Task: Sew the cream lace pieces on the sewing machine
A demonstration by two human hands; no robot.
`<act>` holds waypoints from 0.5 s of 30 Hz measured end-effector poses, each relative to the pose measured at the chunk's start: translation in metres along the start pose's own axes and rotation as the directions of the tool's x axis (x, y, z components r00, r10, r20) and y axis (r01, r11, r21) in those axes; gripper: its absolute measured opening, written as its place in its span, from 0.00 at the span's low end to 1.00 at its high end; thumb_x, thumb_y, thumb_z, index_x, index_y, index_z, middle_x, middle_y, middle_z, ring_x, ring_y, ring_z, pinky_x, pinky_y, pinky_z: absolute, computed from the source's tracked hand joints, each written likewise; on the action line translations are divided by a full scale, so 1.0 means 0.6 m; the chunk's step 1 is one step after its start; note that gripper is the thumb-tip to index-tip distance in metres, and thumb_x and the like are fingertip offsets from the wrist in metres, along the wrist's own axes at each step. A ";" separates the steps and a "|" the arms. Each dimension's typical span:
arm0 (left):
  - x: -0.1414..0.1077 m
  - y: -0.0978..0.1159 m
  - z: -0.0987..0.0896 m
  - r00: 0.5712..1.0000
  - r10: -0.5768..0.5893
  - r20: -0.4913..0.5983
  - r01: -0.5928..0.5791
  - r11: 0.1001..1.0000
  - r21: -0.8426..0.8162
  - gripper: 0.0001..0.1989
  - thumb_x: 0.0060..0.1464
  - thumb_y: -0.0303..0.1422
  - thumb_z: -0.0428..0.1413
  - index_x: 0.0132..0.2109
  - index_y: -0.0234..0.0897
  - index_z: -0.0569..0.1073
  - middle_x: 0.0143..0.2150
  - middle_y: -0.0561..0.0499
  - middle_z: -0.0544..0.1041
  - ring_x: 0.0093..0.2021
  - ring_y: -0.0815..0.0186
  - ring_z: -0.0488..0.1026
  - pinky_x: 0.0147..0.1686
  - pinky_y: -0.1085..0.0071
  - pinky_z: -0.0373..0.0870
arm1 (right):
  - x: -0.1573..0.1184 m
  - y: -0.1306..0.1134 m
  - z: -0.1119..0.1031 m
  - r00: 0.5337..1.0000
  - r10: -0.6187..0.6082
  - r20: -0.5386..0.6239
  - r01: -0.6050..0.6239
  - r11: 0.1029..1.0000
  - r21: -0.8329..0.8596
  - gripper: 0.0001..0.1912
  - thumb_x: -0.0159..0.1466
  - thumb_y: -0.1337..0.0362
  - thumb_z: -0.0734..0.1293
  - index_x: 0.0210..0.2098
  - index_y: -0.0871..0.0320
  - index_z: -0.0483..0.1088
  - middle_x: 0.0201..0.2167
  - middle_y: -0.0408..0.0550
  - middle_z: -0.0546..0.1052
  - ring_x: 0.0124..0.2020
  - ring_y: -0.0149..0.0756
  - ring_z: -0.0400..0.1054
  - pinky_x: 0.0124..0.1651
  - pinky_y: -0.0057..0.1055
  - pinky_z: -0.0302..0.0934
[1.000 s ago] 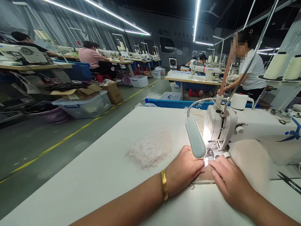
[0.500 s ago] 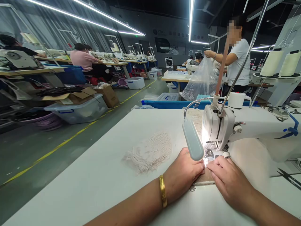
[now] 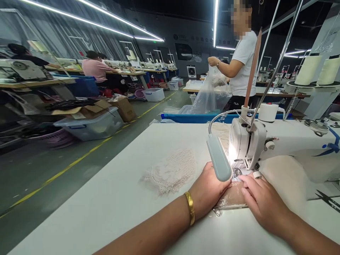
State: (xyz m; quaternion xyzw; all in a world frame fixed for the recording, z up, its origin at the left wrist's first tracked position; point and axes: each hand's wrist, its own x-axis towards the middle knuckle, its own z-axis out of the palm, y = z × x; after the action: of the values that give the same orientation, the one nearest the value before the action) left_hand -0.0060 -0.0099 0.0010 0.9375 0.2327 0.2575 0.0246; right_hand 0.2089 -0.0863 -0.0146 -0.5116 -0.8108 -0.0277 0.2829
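My left hand [image 3: 209, 186], with a gold bangle on its wrist, rests beside the needle area of a white sewing machine [image 3: 245, 141]. Its fingers curl in toward the presser foot [image 3: 237, 172], partly hidden behind the grey lamp [image 3: 220, 159]. On the other side of the foot is my right hand [image 3: 261, 198], fingers bent and pressed together, tips close to a small pale edge. What either hand grips cannot be made out. Between the hands lies a shiny brown-covered plate [image 3: 231, 196]. Pale beige, cloth-like material [image 3: 285, 180] spreads right of my right hand.
A pale lace piece [image 3: 172, 171] lies left on the white table [image 3: 111, 198]. More lace [image 3: 221, 132] sits behind the lamp. Black thread snips [image 3: 328, 201] lie at the right edge. Across the table, a person [image 3: 241, 67] in a white shirt holds a clear plastic bag [image 3: 209, 92].
My right fingers have shifted slightly right, away from my left hand, baring more of the brown plate. The standing person has moved left with the plastic bag.
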 end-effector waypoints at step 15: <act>0.003 -0.023 0.016 0.996 -0.094 0.010 0.094 0.995 -0.015 0.12 0.69 0.27 0.49 0.38 0.38 0.75 0.40 0.47 0.79 0.42 0.58 0.76 0.49 0.59 0.72 | 0.001 -0.004 -0.008 0.999 0.020 -0.048 -0.015 0.995 0.103 0.10 0.73 0.70 0.57 0.49 0.53 0.66 0.36 0.48 0.76 0.36 0.43 0.72 0.37 0.38 0.69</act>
State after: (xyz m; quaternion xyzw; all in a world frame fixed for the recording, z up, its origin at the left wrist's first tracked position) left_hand -0.0056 0.0038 -0.0087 0.9264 0.2747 0.2535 0.0448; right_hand 0.2090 -0.0886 -0.0100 -0.5027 -0.7994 0.0040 0.3290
